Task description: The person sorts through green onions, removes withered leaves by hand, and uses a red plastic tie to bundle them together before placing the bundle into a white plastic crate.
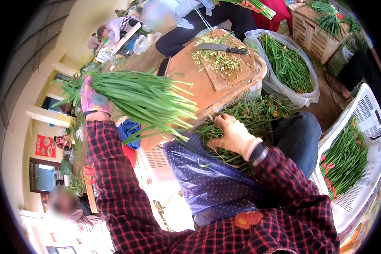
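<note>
My left hand (94, 97), in a pink patterned glove, is closed around a large bunch of long flat green leaves like garlic chives (139, 93). The pale cut ends of the bunch fan out to the right, over a brown board (174, 82). My right hand (233, 131), in a pale glove, is above a heap of loose green leaves and trimmings (247, 111) beside my knee. Its fingers are bent and parted, and a thin pale scrap shows at the fingertips; whether they grip it is unclear. A knife (220, 47) lies on chopped stem ends at the board's far side.
An open plastic bag of greens (284, 63) stands beyond the heap. At right, a white plastic crate (349, 203) holds bunches tied with red bands. A dark phone-like object (163, 66) lies at the board's edge. Across from me a person (206, 28) sits close to the board.
</note>
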Available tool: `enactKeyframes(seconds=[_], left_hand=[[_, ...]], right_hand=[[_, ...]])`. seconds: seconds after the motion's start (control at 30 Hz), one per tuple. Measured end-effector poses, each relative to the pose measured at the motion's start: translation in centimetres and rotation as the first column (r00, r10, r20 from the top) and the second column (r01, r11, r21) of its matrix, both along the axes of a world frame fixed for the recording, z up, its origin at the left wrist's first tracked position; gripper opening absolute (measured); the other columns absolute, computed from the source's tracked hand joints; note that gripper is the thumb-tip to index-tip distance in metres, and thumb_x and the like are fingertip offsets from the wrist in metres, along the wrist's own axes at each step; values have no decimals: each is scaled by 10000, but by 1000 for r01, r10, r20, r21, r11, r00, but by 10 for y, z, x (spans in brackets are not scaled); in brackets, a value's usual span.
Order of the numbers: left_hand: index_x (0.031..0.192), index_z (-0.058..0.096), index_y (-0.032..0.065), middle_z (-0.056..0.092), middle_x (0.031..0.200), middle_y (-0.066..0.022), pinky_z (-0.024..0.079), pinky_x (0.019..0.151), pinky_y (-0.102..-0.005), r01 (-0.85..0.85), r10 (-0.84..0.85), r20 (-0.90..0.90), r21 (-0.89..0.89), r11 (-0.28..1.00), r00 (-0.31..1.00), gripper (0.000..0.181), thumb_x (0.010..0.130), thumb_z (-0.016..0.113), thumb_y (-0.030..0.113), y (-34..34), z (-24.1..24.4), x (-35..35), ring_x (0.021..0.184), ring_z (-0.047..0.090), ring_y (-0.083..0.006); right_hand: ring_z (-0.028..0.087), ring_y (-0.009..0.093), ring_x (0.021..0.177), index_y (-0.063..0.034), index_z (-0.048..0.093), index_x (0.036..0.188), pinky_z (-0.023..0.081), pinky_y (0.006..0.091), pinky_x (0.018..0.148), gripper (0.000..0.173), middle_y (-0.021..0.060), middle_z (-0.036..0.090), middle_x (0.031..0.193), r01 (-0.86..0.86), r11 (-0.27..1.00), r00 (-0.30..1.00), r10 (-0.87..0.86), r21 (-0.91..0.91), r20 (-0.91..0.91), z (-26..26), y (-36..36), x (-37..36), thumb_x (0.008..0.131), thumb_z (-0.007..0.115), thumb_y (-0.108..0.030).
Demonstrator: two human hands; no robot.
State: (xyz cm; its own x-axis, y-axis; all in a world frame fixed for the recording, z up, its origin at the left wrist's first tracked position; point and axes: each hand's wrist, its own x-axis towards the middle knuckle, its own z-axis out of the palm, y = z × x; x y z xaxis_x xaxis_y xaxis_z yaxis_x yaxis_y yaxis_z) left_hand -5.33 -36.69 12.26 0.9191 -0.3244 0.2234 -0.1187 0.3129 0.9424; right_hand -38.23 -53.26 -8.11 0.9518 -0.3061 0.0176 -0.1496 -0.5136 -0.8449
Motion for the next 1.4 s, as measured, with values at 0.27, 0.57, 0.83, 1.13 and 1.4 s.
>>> enactKeyframes(seconds=[0.27,0.57,0.83,1.13,1.4], left_hand=[[1096,580,16,635,1099,-144,502,874,-464,-3,3,-32,-19,1000,999,293,950,489,253,-50,10,-41,970,626,-296],[1148,552,2,615,1132,-160,470,930,-466,30,-25,33,-155,987,999,295,954,451,200,-84,42,-57,1014,605,-308],[1160,572,-3,621,1119,-141,493,887,-445,121,-118,28,-194,974,993,311,955,440,189,-124,29,-70,975,618,-295],[1143,566,-3,624,1111,-167,472,899,-491,65,-58,37,-243,968,998,312,961,402,190,-134,26,-70,969,610,-326],[1142,557,-23,626,1102,-179,482,901,-459,144,-138,42,-211,967,990,323,964,382,182,-140,28,-59,976,609,-331]], right_hand=[[587,143,768,3,609,1065,501,302,680,249,90,653,1056,-180,782,961,9,597,278,-47,42,26,820,647,-26],[550,347,1086,-64,453,1314,472,423,910,666,206,538,1204,-56,964,987,13,-261,-163,-18,45,-48,745,732,-270],[474,86,626,-115,505,971,402,228,562,270,5,495,701,-528,13,822,-242,849,515,40,26,31,864,654,-314],[324,73,484,-158,513,887,303,234,436,110,-71,374,623,-203,-237,935,-334,950,117,-36,0,-8,965,499,-235],[668,305,875,-58,537,1217,512,390,768,588,193,679,916,-69,954,791,-126,-292,-599,-62,2,-56,787,656,-442]])
